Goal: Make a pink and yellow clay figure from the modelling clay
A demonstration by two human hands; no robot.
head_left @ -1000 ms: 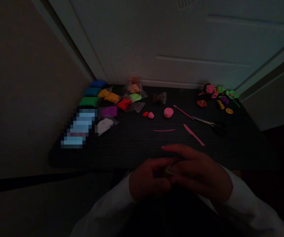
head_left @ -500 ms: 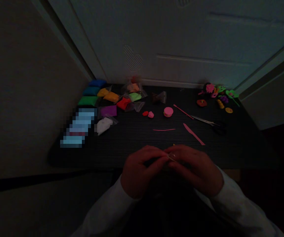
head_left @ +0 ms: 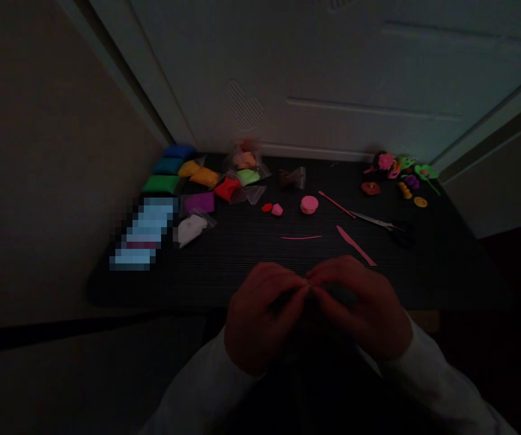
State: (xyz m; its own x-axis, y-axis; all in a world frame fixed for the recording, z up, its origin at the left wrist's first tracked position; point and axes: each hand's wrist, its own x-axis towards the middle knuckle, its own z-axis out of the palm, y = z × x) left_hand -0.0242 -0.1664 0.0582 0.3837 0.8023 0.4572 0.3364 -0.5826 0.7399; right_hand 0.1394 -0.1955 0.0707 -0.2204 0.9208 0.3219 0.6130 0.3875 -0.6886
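Thumb and fingertips of my left hand (head_left: 267, 314) are pinched together at the front edge of the dark table. My right hand (head_left: 362, 308) pinches at the same spot, its fingertips meeting those of the left. Whatever sits between them is too small and dim to make out. Beyond the hands lies a thin pink clay strand (head_left: 300, 237). A pink plastic knife (head_left: 355, 246) rests to its right. Further back stands a round pink clay piece with a pale layer (head_left: 309, 204), beside a pink lump (head_left: 277, 209) and a small red lump (head_left: 266, 208).
Scissors (head_left: 378, 223) and a thin pink tool (head_left: 336, 204) lie on the right. Several clay flowers and shapes (head_left: 405, 175) fill the back right corner. Coloured clay packets, among them a purple one (head_left: 199, 203), and a blurred lit phone (head_left: 145, 232) occupy the left.
Both hands have shifted slightly, and their fingertips have come together. The thin pale strip seen between them before is now hidden. Everything on the table stays in place.
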